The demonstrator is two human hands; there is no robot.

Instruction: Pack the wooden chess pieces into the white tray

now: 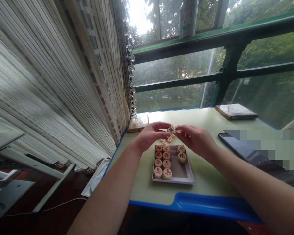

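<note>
Above the table, a round wooden xiangqi piece with a dark character (171,130) shows between my two hands. My left hand (150,134) has thumb and fingers closed at its left edge. From the right, my right hand (195,138) reaches in with curled fingers, pinched at the piece's other side; its exact contact is partly hidden. Loose pieces (164,143) lie just beneath and behind the hands. Nearer to me is a shallow open box (189,178). Two columns of red-marked pieces (166,164) fill its left side, and dark-marked pieces (182,157) sit at its upper right.
The pale table (142,192) has a blue rim with a blue groove (210,204) in front. A small book-like box (138,124) lies back left, another flat box (236,111) back right. A dark device (245,153) rests right. A can (188,19) stands on the window ledge; curtains (88,65) hang left.
</note>
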